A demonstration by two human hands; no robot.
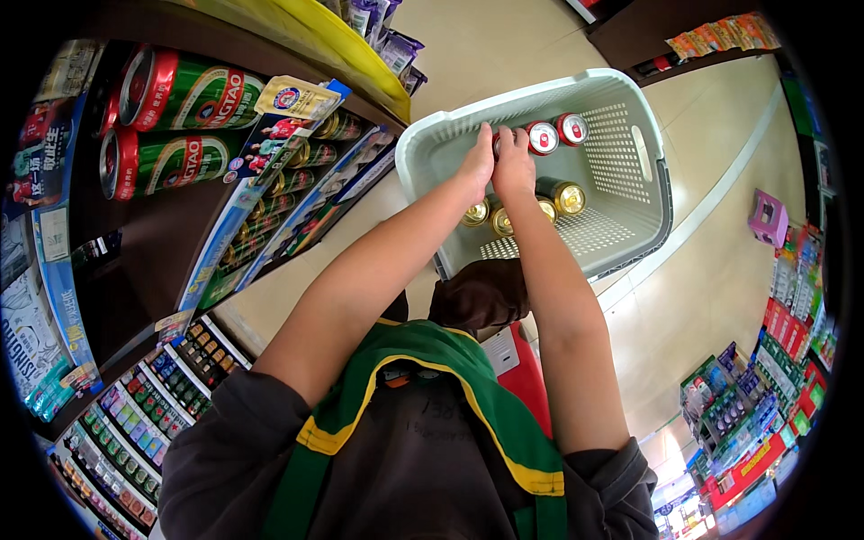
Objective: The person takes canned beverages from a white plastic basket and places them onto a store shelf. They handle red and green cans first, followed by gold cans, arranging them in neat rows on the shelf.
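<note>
Both of my arms reach down into a pale grey-green plastic laundry-style basket (617,196) with perforated walls. My left hand (478,162) and my right hand (513,165) come together around a red-rimmed drink can (497,144), which they mostly hide. To its right two more red-rimmed cans, one (542,138) near my right fingers and another (572,129) beyond it, stand upright against the far wall. Several gold-topped dark cans (565,197) are grouped nearer me in the basket, partly covered by my right wrist.
At left, a dark shelf (155,229) carries large green-and-red Tsingtao cans (202,94) with price strips; smaller cans (317,154) fill a tier below. Packed drink racks (145,412) stand lower left. Purple snack bags (395,50) hang ahead. A pink plastic stool (768,218) and goods displays (732,398) line the right.
</note>
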